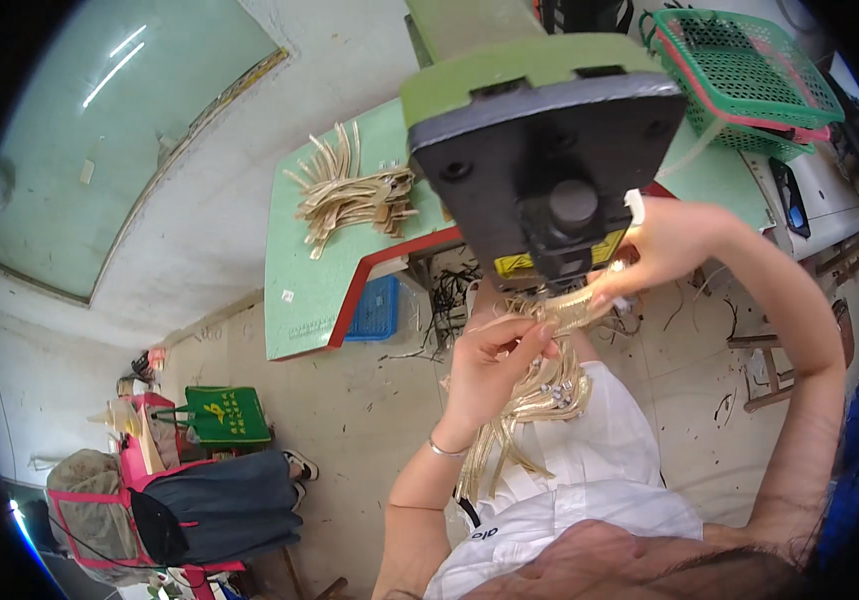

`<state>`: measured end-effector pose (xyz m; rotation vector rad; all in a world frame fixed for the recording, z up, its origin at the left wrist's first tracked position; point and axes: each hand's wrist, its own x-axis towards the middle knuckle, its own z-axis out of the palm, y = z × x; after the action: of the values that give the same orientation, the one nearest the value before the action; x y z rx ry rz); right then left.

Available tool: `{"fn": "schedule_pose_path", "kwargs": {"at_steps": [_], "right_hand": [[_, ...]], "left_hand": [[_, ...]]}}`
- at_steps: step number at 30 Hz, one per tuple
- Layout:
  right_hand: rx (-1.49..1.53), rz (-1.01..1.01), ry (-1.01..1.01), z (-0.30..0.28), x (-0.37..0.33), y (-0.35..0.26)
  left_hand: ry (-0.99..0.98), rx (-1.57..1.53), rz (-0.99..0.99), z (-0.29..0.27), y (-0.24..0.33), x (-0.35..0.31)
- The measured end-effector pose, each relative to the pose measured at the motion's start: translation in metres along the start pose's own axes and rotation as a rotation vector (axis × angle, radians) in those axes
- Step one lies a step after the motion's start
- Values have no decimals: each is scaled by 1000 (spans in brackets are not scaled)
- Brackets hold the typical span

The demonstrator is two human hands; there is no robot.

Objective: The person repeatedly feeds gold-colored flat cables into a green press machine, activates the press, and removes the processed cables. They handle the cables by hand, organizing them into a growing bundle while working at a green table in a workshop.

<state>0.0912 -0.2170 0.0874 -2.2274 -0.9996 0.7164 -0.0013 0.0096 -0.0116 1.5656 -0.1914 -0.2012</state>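
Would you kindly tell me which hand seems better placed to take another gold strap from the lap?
Probably the left hand: it is just beside the gold straps on the lap, while the right hand is farther up, by the machine head. Both hands hold a gold strip.

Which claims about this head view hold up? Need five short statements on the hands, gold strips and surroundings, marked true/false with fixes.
1. The left hand and right hand both hold a gold strip. True.
2. The strip bundle on the green table lies right of the machine head. False: it lies left of it.
3. More gold strips rest on the person's lap. True.
4. The silver bangle is on the right wrist. False: it is on the left wrist.
5. The tote bag at the left of the picture is blue. False: it is green with yellow print.
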Motion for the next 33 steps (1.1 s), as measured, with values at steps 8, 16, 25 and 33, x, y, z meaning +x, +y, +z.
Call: {"fn": "schedule_pose_path", "kwargs": {"at_steps": [8,16,25,33], "right_hand": [[-137,-171,44,-12,19,29],[10,-301,156,-7,19,19],[-52,-163,110,-16,5,10],[-213,-12,45,-6,18,21]], "left_hand": [[186,-126,-65,14,6,3],[355,-161,-10,-23,3,-1],[490,-740,61,-59,-16,30],[-153,-232,-42,5,-41,21]]}}
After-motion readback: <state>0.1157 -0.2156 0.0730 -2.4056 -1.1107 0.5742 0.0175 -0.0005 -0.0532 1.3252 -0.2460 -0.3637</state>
